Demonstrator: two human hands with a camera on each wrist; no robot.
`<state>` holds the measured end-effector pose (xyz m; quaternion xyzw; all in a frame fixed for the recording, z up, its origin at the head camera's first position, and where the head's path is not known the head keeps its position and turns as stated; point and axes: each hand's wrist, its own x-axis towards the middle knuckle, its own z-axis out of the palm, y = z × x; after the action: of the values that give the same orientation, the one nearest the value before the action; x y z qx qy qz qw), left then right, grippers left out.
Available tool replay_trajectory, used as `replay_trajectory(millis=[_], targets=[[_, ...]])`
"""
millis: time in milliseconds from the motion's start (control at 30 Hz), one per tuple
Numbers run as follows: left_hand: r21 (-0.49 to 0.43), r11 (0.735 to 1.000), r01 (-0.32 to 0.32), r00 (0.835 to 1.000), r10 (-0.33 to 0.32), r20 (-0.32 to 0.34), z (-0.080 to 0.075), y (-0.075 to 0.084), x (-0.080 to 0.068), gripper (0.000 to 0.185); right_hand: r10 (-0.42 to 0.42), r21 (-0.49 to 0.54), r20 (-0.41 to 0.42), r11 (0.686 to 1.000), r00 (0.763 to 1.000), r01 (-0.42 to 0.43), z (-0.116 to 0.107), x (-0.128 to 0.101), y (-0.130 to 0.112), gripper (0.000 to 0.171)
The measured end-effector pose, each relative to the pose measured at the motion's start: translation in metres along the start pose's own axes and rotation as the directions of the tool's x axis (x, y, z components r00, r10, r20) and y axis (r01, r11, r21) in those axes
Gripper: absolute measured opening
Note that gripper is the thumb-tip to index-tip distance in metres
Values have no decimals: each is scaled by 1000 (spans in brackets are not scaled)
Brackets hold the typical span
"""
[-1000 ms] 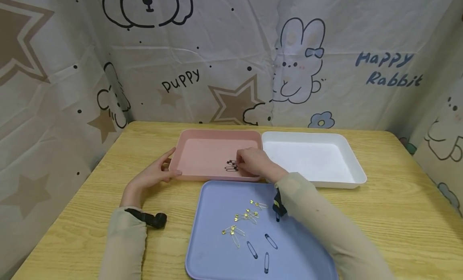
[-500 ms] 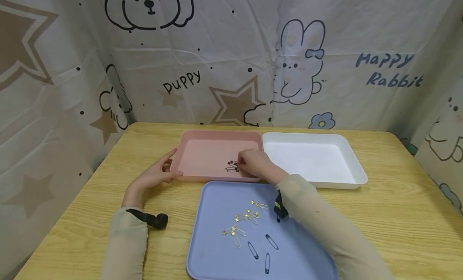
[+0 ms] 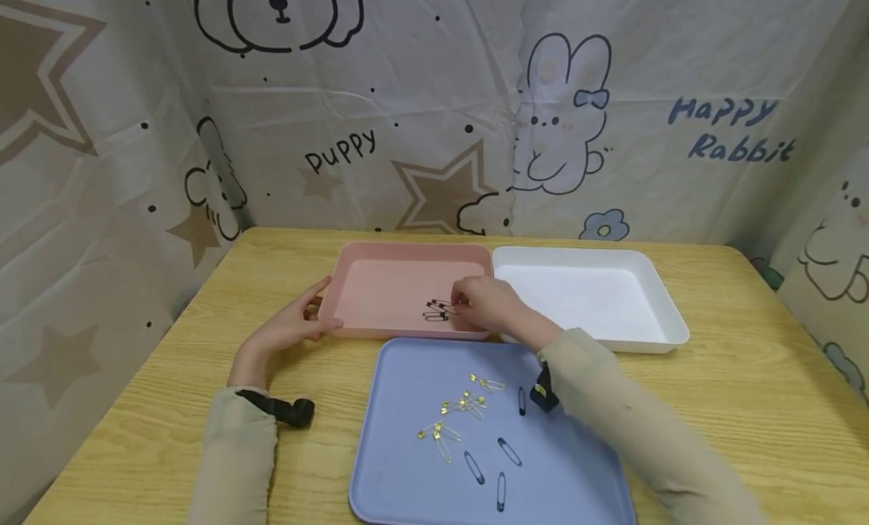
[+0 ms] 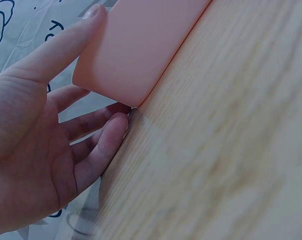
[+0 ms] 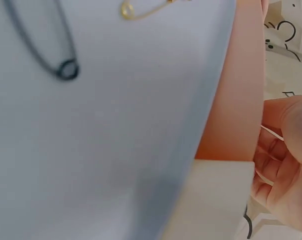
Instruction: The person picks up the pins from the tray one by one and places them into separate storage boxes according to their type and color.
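I'm sorting safety pins by colour. My right hand (image 3: 487,305) hovers in the pink tray (image 3: 380,329), fingers curled just beside the black safety pins (image 3: 437,310) lying there; whether it pinches one I cannot tell. My left hand (image 3: 288,329) rests relaxed against that tray's corner, steadying it. Next, I judge, comes a reach back to the blue tray (image 3: 394,480) for the remaining dark pins (image 3: 498,465), leaving the gold pins (image 3: 458,408).

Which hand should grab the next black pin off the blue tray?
Right. The right hand is over the pink tray, just beyond the blue tray; the left hand steadies the pink tray's corner.
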<state>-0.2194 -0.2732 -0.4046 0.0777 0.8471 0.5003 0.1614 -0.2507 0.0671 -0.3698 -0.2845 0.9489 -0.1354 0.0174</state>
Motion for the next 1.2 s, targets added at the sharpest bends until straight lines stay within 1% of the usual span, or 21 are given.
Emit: replay_trajectory(millis=[233, 467, 567, 733, 967, 1067, 1200], targets=[[10, 1000, -8, 1000, 8, -7, -2, -2, 0, 88, -41, 12, -10, 999, 999, 42, -5, -12, 1, 9], [-30, 999, 11, 1000, -12, -8, -1, -3, 1, 87, -84, 15, -66, 996, 994, 85, -8, -26, 2, 7], [-24, 1000, 10, 1000, -10, -9, -1, -2, 2, 87, -106, -1, -80, 994, 991, 106, -10, -32, 3, 9], [-17, 1000, 11, 1000, -11, -6, 0, -2, 2, 87, -139, -19, -87, 990, 986, 138, -11, -42, 3, 11], [-14, 1000, 14, 1000, -14, -9, 0, -1, 1, 87, -146, -49, -109, 989, 983, 142, -13, -56, 5, 12], [-19, 1000, 18, 1000, -18, -6, 1, -1, 2, 87, -156, -61, -109, 987, 982, 150, -15, -64, 7, 12], [-20, 1000, 21, 1000, -22, -7, 0, -2, 1, 87, -186, -65, -96, 982, 978, 180, -18, -73, 10, 10]])
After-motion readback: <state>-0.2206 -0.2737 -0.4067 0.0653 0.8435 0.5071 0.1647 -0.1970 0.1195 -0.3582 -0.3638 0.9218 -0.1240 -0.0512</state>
